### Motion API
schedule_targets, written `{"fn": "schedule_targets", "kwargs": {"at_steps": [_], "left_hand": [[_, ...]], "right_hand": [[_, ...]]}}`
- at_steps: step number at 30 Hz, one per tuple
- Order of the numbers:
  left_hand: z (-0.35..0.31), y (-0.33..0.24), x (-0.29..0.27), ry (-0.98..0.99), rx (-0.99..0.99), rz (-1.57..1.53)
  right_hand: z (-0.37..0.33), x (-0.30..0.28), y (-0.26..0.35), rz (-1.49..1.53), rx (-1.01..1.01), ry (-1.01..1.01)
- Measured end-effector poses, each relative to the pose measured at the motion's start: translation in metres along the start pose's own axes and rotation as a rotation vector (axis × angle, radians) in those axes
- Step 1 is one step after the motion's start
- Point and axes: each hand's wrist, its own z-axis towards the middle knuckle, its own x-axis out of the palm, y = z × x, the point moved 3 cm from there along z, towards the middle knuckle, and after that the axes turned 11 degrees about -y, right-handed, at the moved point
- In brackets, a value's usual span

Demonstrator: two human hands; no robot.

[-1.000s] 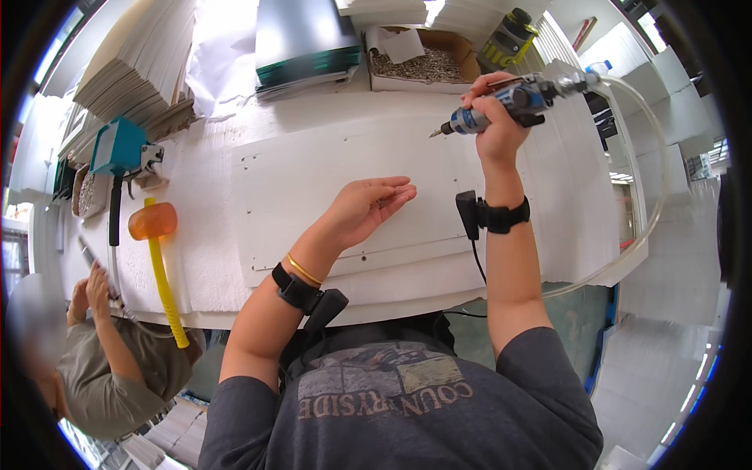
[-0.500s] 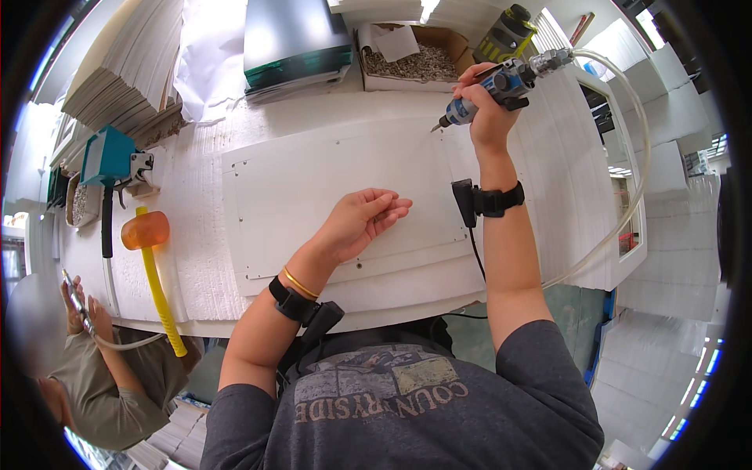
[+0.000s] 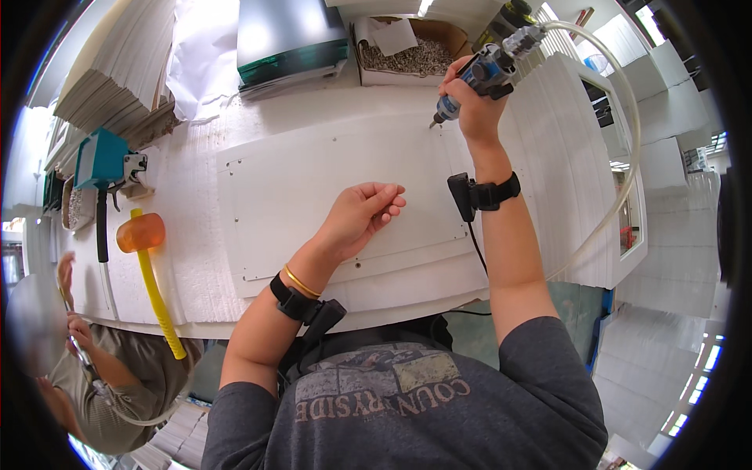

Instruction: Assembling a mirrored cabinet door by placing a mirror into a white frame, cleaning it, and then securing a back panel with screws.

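Observation:
My right hand (image 3: pixel 478 113) grips a blue and grey air screwdriver (image 3: pixel 489 69). Its bit points down at the far right corner of a flat white panel (image 3: pixel 313 172), on or just above a small fixing there; contact cannot be made out. Above the panel's middle, my left hand (image 3: pixel 360 213) is half curled, thumb and fingertips drawn together. Whatever those fingers may hold is hidden. Small screws or screw holes dot the panel's edges. From the screwdriver a clear air hose (image 3: pixel 633 125) loops down the right side.
A box of small screws (image 3: pixel 411 61) stands behind the panel, beside a stack of dark glossy sheets (image 3: pixel 291 43). To the left lie an orange-headed mallet (image 3: pixel 142 233) with a yellow handle and a teal tool (image 3: pixel 100 160). A co-worker (image 3: pixel 117 376) holds a hose-fed tool at lower left.
The screwdriver has shifted slightly left and its bit sits a little nearer the panel's far edge. My left fingers have drawn closer together. The co-worker's one hand has risen.

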Motion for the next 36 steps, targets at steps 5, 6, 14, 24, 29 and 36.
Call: {"fn": "schedule_targets", "kwargs": {"at_steps": [5,6,14,24,29,36], "left_hand": [[0.001,-0.003,0.001,-0.045,0.043,-0.049],[0.001,-0.003,0.001,-0.046,0.047,-0.05],[0.008,-0.005,-0.004,-0.098,0.038,-0.17],[0.014,-0.004,-0.008,-0.066,0.037,-0.237],[0.007,-0.005,-0.002,0.015,-0.042,-0.277],[0.0,-0.001,0.006,0.12,-0.067,-0.309]], "right_hand": [[-0.001,0.001,-0.001,0.018,0.037,0.002],[-0.001,0.0,-0.002,0.02,0.043,-0.003],[0.002,-0.001,0.004,-0.047,0.019,-0.175],[-0.039,0.017,0.073,0.38,0.119,0.12],[-0.061,0.008,0.086,0.487,0.149,0.066],[-0.071,0.005,0.09,0.477,0.113,0.058]]}}
